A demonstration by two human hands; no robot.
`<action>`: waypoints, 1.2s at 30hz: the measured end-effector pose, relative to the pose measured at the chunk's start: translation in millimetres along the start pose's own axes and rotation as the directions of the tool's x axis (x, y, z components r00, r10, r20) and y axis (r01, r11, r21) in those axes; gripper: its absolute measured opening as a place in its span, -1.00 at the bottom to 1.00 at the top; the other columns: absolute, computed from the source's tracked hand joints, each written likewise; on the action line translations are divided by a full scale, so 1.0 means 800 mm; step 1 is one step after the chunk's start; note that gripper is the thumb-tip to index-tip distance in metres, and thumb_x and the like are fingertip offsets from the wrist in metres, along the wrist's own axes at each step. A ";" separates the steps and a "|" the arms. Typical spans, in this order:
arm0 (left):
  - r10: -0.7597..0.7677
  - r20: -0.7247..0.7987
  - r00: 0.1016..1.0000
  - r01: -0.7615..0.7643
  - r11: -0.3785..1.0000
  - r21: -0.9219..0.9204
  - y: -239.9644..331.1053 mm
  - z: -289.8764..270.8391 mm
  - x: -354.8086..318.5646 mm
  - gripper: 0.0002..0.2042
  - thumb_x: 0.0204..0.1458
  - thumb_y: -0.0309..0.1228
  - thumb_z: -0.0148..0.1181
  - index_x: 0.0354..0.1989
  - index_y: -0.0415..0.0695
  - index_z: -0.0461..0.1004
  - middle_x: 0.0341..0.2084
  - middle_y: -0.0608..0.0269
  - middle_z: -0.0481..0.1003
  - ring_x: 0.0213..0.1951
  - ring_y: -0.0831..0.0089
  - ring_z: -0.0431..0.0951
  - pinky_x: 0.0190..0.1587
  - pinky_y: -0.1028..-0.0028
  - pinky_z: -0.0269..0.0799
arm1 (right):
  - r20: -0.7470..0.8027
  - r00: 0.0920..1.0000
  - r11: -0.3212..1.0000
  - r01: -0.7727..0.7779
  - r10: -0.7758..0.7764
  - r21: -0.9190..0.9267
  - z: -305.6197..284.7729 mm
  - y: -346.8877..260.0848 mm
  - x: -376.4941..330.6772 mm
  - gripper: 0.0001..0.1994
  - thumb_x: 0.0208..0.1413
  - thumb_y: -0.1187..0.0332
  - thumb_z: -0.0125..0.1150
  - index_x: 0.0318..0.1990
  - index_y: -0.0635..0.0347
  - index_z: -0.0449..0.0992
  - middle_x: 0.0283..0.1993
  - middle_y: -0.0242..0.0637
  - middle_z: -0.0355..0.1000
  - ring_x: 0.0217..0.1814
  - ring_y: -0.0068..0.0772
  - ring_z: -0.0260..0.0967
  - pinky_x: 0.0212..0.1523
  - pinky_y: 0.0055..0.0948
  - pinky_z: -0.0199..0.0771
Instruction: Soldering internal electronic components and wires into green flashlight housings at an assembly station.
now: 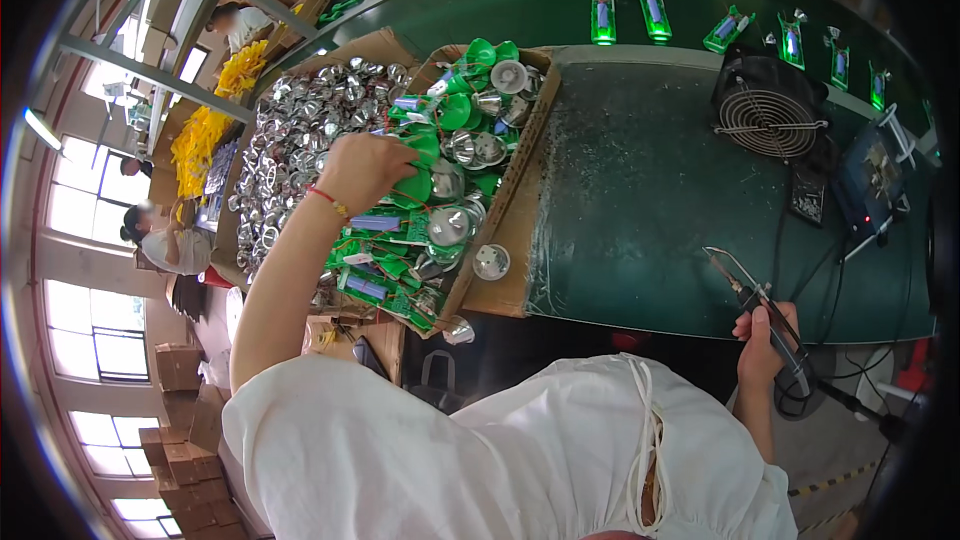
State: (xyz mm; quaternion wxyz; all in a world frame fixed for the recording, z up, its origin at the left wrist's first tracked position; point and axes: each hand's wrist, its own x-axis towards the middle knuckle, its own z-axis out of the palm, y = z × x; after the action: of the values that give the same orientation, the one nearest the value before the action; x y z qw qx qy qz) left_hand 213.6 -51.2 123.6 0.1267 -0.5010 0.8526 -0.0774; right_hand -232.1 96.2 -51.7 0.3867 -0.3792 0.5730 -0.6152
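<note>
My left hand (365,175) reaches into a cardboard box (535,130) of green plastic lamp parts (425,147). Its fingers are curled together against a green piece; what they grip is hidden. Around it lie purple-wrapped battery cells (376,223), red wires, clear round lenses (448,226) and silvery reflectors. In my right hand (768,340) is a soldering iron (765,315), held by its dark handle. A thin bent metal tube runs beside its tip, which points up and left over the green bench mat (640,210).
Many silvery reflectors (300,130) fill a box at the left. Lit green assemblies (602,15) stand along the far belt. A black fan (765,120) and a blue soldering station (872,175) sit at right, with cables trailing down. A loose lens (491,262) lies beside the box. Other people work at far left.
</note>
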 end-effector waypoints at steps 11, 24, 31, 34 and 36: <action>0.000 -0.535 0.845 -0.106 0.980 -0.167 0.171 -0.082 0.046 -0.89 -0.24 -0.51 0.15 -0.47 -0.07 0.43 -0.60 0.25 0.41 -0.57 0.29 0.46 -0.57 0.40 0.37 | -0.078 0.996 0.998 0.045 -0.042 0.039 -0.019 -0.003 0.026 -0.91 0.00 0.48 0.06 -0.36 0.29 0.31 -0.61 -0.25 0.36 -0.69 -0.59 0.26 -0.65 -0.69 0.24; 0.233 -0.438 0.868 -0.406 0.842 -0.355 0.403 0.053 0.153 -0.84 -0.27 -0.45 0.18 -0.43 -0.12 0.45 -0.52 0.28 0.41 -0.53 0.42 0.49 -0.55 0.49 0.41 | -0.275 0.960 0.998 0.042 -0.051 -0.038 -0.083 -0.016 0.005 -0.83 0.01 0.38 0.10 -0.35 0.29 0.31 -0.62 -0.25 0.36 -0.69 -0.60 0.25 -0.65 -0.68 0.26; -0.105 -0.455 0.884 -0.277 0.667 -0.691 0.328 0.062 0.139 -0.77 -0.26 -0.46 0.28 -0.38 -0.18 0.45 -0.42 0.21 0.45 -0.46 0.31 0.47 -0.47 0.46 0.42 | -0.279 0.956 0.995 0.098 -0.092 0.004 -0.076 -0.020 0.018 -0.82 0.01 0.36 0.11 -0.35 0.29 0.30 -0.62 -0.25 0.36 -0.70 -0.59 0.25 -0.68 -0.68 0.26; 0.074 -0.401 0.913 -0.314 0.754 -0.577 0.303 0.060 0.155 -0.57 -0.26 -0.46 0.27 -0.10 -0.16 0.41 -0.19 0.14 0.40 -0.13 0.22 0.38 -0.12 0.30 0.32 | -0.239 0.968 0.996 0.088 -0.079 0.028 -0.062 -0.024 0.023 -0.82 0.01 0.39 0.11 -0.34 0.30 0.30 -0.60 -0.22 0.38 -0.68 -0.57 0.30 -0.65 -0.67 0.31; 0.176 -0.328 0.928 -0.345 0.738 -0.580 0.305 0.061 0.164 -0.56 -0.25 -0.46 0.25 -0.08 -0.13 0.39 -0.17 0.17 0.39 -0.12 0.21 0.37 -0.10 0.29 0.31 | -0.191 0.981 0.998 0.049 -0.039 0.046 -0.049 -0.026 0.026 -0.85 0.01 0.44 0.10 -0.33 0.31 0.30 -0.59 -0.20 0.39 -0.65 -0.55 0.33 -0.63 -0.65 0.35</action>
State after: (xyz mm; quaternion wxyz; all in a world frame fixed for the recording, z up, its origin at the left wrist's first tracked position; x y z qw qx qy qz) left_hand -37.0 -47.6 -4.8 -0.1469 -0.3749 0.9000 0.1670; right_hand -277.4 94.5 -32.7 0.3260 -0.3216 0.5831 -0.6711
